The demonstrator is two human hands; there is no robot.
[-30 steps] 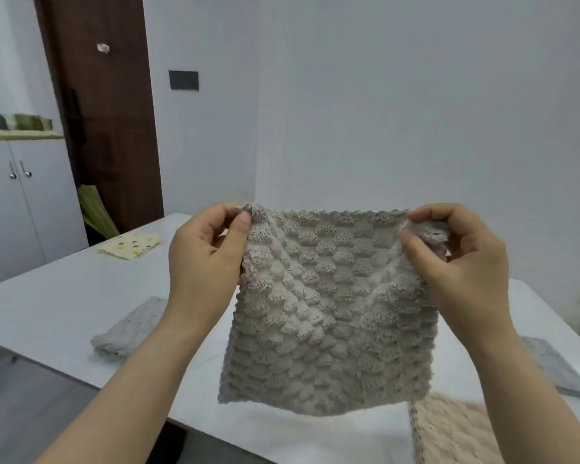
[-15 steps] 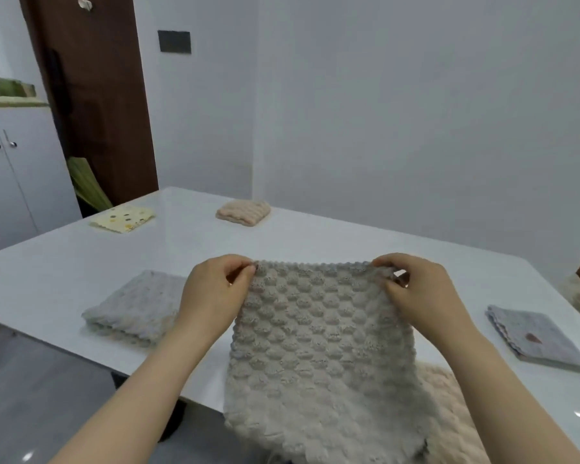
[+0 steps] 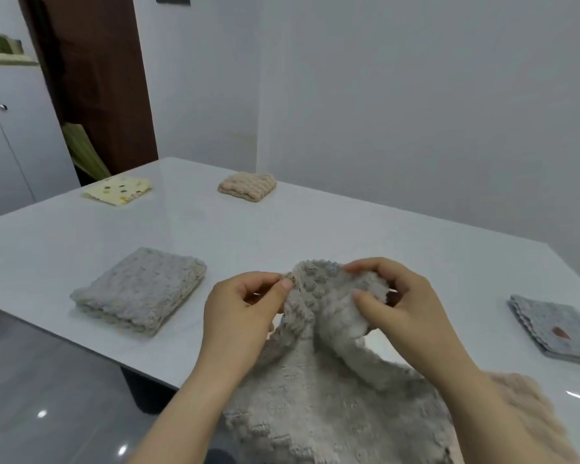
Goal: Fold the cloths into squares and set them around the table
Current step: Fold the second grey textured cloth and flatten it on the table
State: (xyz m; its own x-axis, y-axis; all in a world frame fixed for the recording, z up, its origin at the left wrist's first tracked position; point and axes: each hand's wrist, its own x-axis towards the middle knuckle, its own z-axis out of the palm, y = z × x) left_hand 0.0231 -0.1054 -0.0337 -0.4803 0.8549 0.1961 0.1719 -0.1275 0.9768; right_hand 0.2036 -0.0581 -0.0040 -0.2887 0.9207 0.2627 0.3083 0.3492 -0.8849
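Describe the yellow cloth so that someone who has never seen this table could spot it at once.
Find the white table and look to its far left corner, by the brown door. A folded yellow cloth lies there, left of the pink cloth. It alone is pale yellow with coloured dots.

The table (image 3: 282, 236) top is smooth, white and shiny. The grey cloth (image 3: 332, 380) at 6 o'clock is soft and bumpy. The door (image 3: 98, 78) at 11 o'clock looks like dark wood.
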